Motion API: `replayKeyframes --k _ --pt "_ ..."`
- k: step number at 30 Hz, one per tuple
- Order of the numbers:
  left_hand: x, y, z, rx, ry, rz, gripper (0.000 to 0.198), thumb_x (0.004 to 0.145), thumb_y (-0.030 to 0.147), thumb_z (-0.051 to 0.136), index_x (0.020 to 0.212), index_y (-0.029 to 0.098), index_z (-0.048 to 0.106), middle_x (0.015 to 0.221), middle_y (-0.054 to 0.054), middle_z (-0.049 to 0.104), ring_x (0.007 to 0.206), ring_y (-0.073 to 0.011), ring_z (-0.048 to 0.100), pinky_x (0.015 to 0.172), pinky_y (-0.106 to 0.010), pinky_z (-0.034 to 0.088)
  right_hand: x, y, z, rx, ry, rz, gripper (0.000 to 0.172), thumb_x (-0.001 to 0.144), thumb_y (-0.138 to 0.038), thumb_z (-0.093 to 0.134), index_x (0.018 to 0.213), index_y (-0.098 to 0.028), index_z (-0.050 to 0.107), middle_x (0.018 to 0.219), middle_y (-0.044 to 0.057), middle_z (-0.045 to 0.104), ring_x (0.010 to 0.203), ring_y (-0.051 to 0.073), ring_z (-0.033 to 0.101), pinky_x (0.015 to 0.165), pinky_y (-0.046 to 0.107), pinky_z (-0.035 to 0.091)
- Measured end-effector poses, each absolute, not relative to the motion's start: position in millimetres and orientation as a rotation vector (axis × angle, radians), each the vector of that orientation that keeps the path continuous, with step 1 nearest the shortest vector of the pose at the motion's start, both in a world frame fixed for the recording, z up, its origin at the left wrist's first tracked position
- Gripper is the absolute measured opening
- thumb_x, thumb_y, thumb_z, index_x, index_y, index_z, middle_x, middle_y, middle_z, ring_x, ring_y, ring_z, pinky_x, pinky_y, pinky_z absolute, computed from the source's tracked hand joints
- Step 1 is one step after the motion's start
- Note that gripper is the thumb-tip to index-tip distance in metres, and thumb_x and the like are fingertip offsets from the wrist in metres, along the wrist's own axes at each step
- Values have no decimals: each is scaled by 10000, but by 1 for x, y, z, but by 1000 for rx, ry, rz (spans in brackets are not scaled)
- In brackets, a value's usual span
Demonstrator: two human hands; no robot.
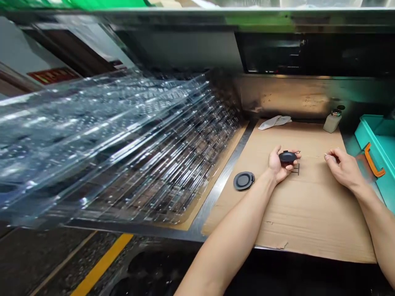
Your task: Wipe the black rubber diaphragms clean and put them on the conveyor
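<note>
My left hand (280,166) is turned palm up over the cardboard, its fingers curled round a small black oval part (287,156). A thin wire-like piece shows at its fingertips. To the right, my right hand (342,165) is closed with thumb and fingers pinched together; a tiny pale bit shows at the fingertips, too small to name. Left of my left forearm, a dark round part (243,181) with a raised ring lies on the cardboard (308,209). The two hands are apart.
Stacked clear plastic trays (129,152) fill the left side. At the back lie a white cloth (274,122) and a small bottle (332,121) with a metal top. A teal crate (381,150) with an orange handle (373,161) stands at the right. A metal shelf edge crosses above.
</note>
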State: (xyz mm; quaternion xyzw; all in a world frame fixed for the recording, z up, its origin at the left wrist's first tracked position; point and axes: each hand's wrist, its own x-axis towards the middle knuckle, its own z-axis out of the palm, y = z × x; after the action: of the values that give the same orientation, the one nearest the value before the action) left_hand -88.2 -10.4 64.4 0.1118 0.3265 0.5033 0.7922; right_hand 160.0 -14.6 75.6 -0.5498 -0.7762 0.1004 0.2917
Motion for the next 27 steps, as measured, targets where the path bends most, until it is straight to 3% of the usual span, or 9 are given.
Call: replayKeyframes --k 6,13,17,21,27 --pt "-85 -19 79 43 637 1056 469 943 283 301 1096 12 652 751 -146 652 523 -120 565 330 -149 298 150 -20 73 -1563 -1932 330 283 966 -467 512 1071 -239 643 948 83 724 836 229 644 744 318 469" --pt "-86 -20 82 15 636 1051 345 963 206 293 1039 49 591 793 -166 676 560 -138 617 371 -138 383 149 -19 74 -1469 -1959 284 233 940 -451 576 956 -241 674 903 47 724 760 205 618 723 322 431" --pt "-85 -21 81 72 615 1016 374 1016 257 281 1003 66 603 812 -171 690 568 -137 631 387 -143 414 148 -19 74 -1461 -1976 272 245 946 -457 578 967 -238 687 940 52 734 756 202 623 723 319 426" --pt "-81 -21 77 212 662 994 489 1070 410 256 981 89 614 796 -164 699 508 -124 596 354 -150 342 147 -20 73 -1470 -1982 278 258 946 -459 569 976 -235 693 913 52 738 752 210 631 724 322 423" --pt "-75 -17 59 495 690 997 606 1027 659 319 1049 132 619 808 -143 724 474 -140 587 368 -187 326 152 -13 68 -1535 -1894 300 261 928 -447 558 925 -225 695 863 52 731 760 212 637 695 308 417"
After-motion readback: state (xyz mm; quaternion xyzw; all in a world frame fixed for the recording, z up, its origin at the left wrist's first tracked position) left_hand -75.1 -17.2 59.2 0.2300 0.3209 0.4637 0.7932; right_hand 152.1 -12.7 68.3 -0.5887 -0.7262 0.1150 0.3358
